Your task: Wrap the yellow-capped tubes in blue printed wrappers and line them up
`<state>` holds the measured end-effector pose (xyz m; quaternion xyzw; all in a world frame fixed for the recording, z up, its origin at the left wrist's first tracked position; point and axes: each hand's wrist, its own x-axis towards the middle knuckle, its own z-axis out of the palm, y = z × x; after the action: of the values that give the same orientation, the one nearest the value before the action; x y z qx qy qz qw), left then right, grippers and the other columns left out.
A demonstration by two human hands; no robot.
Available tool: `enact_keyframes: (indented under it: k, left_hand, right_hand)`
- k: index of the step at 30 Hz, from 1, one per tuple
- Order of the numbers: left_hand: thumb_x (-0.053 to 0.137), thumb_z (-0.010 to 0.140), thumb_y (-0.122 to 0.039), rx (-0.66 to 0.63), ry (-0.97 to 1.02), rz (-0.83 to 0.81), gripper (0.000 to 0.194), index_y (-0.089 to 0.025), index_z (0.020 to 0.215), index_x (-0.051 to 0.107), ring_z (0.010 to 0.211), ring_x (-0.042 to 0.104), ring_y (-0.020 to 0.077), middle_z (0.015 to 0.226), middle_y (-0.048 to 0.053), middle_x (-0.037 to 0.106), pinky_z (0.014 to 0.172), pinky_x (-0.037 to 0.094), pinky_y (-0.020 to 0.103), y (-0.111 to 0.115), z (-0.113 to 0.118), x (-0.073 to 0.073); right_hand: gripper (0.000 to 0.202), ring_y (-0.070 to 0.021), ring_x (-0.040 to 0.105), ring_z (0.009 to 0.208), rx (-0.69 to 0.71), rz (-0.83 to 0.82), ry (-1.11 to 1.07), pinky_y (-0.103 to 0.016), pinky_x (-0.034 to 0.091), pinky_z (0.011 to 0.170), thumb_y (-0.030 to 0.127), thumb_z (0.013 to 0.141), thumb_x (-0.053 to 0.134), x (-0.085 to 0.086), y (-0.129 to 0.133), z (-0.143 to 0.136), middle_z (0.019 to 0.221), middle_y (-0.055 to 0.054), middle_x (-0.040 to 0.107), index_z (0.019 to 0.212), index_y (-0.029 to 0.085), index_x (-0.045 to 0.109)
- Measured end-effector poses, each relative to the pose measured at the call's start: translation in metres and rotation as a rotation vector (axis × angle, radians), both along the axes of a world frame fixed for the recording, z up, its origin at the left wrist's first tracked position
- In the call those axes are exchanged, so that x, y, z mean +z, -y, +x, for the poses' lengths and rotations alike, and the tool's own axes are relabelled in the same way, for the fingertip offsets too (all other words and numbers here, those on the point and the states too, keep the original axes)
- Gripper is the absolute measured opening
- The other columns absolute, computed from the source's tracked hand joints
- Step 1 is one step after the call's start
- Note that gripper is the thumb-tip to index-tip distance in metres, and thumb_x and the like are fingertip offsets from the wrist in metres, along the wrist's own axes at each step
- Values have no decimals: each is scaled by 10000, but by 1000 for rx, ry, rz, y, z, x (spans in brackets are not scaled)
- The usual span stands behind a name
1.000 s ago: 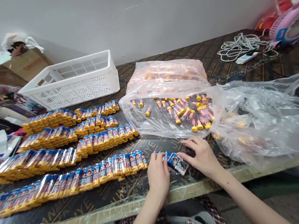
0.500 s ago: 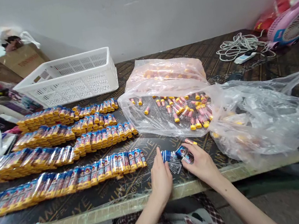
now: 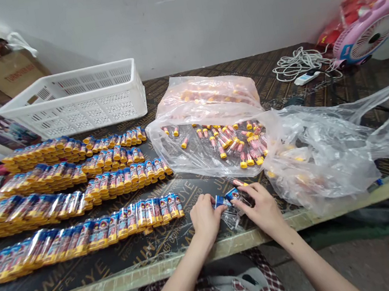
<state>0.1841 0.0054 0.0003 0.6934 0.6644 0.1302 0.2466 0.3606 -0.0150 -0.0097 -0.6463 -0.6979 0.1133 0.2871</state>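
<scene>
Near the front edge of the table, my left hand (image 3: 205,218) has its thumb and fingers closed on the left end of small clear sleeves with blue printed tops (image 3: 221,201). My right hand (image 3: 264,210) pinches another blue-printed clear sleeve (image 3: 232,194) beside them. The clear lower ends of the sleeves lie between my hands. Just beyond my right fingers, a small yellow-capped tube (image 3: 239,182) lies on the table. Farther back, a clear plastic bag (image 3: 171,161) holds many loose pink tubes with yellow caps (image 3: 228,140).
At left lie several rows of wrapped yellow-and-blue tubes (image 3: 111,227). A white plastic basket (image 3: 92,105) stands behind them. A crumpled clear bag (image 3: 322,159) spreads at right. Farther back are a coiled white cable (image 3: 300,64) and a pink fan (image 3: 369,34). A cardboard box (image 3: 10,76) sits far left.
My left hand has gone from straight fingers beside the sleeves to a closed grip on them. The sleeve in my right hand has turned and come closer to the others. The view has shifted slightly.
</scene>
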Motion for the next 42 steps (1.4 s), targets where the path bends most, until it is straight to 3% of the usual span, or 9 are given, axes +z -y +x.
enact_keyframes:
  k: [3, 8, 14, 17, 20, 22, 28, 36, 42]
  left_hand:
    - [696, 705, -384, 63, 49, -13, 197, -207, 738, 616, 743, 581, 163, 789, 7, 642, 599, 316, 241, 0, 1, -3]
    - [645, 749, -290, 134, 162, 0, 97, -207, 708, 672, 730, 587, 176, 761, 28, 681, 621, 318, 255, -2, 0, -4]
    - [653, 690, -221, 217, 387, 28, 48, -188, 654, 651, 604, 544, 141, 634, 10, 639, 596, 341, 246, -5, -2, -4]
    - [675, 625, -209, 326, 727, -6, 108, -173, 594, 578, 550, 517, 113, 560, -23, 568, 583, 381, 233, -5, -4, -2]
    - [709, 565, -222, 495, 1188, -228, 201, -174, 636, 527, 500, 526, 100, 518, -53, 538, 565, 447, 240, -7, -9, 6]
    - [761, 500, -213, 571, 1362, -347, 285, -159, 688, 554, 500, 547, 97, 546, -44, 577, 563, 479, 244, -8, -13, 14]
    - [853, 415, -282, 668, 1516, -374, 374, -105, 678, 655, 540, 564, 76, 640, 3, 648, 558, 505, 216, -9, -23, 29]
    - [863, 383, -362, 769, 1507, -309, 389, -113, 576, 635, 497, 535, 66, 558, -22, 611, 531, 468, 204, -8, -27, 38]
    - [839, 448, -397, 754, 1497, -253, 394, -113, 597, 610, 526, 535, 67, 569, -25, 601, 554, 469, 200, -6, -26, 36]
  right_hand:
    - [329, -263, 548, 947, -59, 71, 91, -409, 464, 845, 398, 832, 570, 4, -13, 8, 990, -99, 584, 1084, 193, 620]
    - [190, -273, 550, 881, -51, -12, 175, -431, 465, 805, 260, 818, 557, -6, -28, 17, 914, -102, 614, 956, 167, 648]
    - [254, -209, 604, 766, -92, 16, -264, -365, 502, 725, 345, 818, 575, -3, -19, 14, 935, -78, 651, 999, 178, 633]
    - [287, -198, 618, 780, -123, 23, -533, -338, 517, 703, 386, 789, 625, 10, -9, 8, 940, -73, 648, 997, 188, 644]
    - [289, -201, 631, 878, -96, -4, -807, -336, 528, 778, 345, 760, 669, 25, 1, -1, 998, -74, 642, 1006, 197, 636]
    - [266, -196, 630, 904, -71, -8, -883, -333, 529, 811, 315, 760, 674, 33, 9, -8, 1011, -70, 633, 998, 202, 639]
    - [202, -190, 595, 957, 1, 116, -684, -294, 537, 769, 234, 824, 603, 46, 29, -25, 1050, -72, 596, 1017, 226, 664]
    - [336, -215, 587, 972, 72, 294, -453, -376, 488, 858, 120, 822, 585, 45, 40, -34, 1041, -56, 617, 1110, 287, 632]
    - [351, -202, 593, 974, 193, 239, -439, -356, 499, 867, 108, 835, 561, 44, 38, -41, 1062, -61, 603, 1133, 283, 623]
